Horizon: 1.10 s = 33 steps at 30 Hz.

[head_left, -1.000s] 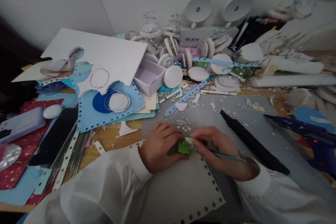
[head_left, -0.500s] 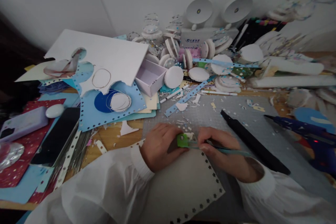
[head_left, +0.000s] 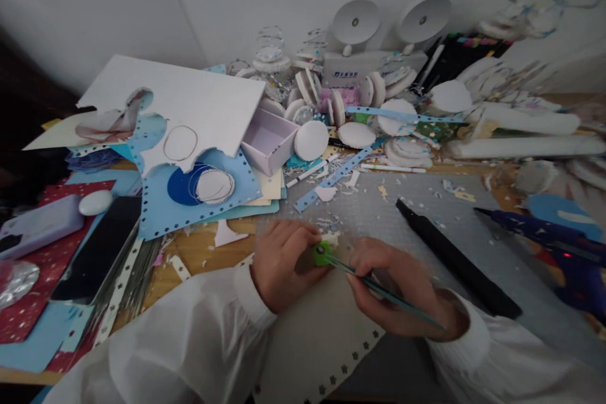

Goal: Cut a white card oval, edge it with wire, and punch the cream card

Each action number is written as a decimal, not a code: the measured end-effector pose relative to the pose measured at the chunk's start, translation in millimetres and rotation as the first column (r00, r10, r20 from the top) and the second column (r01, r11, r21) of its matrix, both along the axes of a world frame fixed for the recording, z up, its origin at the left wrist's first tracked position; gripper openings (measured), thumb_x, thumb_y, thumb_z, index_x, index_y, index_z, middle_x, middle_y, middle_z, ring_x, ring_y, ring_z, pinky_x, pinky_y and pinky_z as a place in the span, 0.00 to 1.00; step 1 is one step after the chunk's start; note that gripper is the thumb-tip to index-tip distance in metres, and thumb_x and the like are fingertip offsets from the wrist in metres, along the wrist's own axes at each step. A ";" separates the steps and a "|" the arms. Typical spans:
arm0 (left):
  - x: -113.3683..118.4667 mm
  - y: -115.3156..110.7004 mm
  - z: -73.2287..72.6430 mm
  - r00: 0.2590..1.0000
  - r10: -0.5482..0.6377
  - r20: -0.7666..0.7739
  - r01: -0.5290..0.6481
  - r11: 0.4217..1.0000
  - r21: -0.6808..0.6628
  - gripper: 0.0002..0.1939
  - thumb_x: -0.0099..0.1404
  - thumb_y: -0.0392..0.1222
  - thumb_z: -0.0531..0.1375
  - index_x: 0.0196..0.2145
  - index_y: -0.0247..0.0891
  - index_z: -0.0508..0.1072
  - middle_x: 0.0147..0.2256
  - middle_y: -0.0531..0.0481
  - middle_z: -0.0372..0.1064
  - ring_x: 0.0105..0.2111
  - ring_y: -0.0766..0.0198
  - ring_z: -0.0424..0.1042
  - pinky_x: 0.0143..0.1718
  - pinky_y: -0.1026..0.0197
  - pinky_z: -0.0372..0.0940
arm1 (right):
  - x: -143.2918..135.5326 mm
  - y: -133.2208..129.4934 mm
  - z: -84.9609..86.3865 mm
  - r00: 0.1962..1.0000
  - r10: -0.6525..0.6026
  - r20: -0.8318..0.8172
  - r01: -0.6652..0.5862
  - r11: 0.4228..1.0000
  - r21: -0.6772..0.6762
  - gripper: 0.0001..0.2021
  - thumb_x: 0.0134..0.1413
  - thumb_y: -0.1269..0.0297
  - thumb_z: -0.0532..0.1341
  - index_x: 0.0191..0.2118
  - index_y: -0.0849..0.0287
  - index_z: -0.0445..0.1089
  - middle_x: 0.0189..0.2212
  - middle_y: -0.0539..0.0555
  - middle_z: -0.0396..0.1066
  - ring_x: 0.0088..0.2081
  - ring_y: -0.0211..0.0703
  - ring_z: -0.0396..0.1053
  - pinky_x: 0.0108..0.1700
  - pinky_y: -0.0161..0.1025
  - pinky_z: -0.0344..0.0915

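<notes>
Green cutter [head_left: 323, 254] is pinched by the left hand [head_left: 284, 263], a thin tool [head_left: 379, 287] by the right hand [head_left: 395, 290]; the card [head_left: 317, 334] beneath is only partly trimmed, apparently.

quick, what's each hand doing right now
Left hand: closed, pinching a small green piece.
Right hand: closed around a thin teal tool, its tip at the green piece.

Two hands, left [head_left: 283, 263] and right [head_left: 395, 287], are at work on the worktop [head_left: 208, 243]. One green piece [head_left: 322, 254] sits between them, and one thin stick [head_left: 386, 290] lies in the right. Nearby: one black bar [head_left: 452, 259], one blue glue gun [head_left: 552, 243], one lilac box [head_left: 269, 139], two round white dishes [head_left: 355, 20] at the wall. The foam discs are too heaped to count.
</notes>
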<state>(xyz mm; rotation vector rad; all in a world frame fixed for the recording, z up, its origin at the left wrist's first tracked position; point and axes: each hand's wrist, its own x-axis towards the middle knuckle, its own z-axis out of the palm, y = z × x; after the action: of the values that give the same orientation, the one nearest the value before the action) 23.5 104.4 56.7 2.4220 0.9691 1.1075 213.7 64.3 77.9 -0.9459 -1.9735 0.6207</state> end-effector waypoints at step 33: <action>1.6 -1.4 -1.9 0.984 0.022 -0.175 -0.015 0.999 0.039 0.13 0.58 0.48 0.63 0.34 0.37 0.67 0.31 0.48 0.74 0.31 0.59 0.71 0.35 0.56 0.54 | -8.3 2.7 -16.9 0.976 0.075 0.202 -0.101 0.987 0.121 0.10 0.51 0.80 0.51 0.31 0.56 0.56 0.24 0.48 0.59 0.28 0.39 0.58 0.28 0.37 0.58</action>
<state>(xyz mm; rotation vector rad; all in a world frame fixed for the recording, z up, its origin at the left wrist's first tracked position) 25.1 103.0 54.9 2.5804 1.0342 0.9384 205.4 67.0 61.1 -0.8699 -2.2137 0.4539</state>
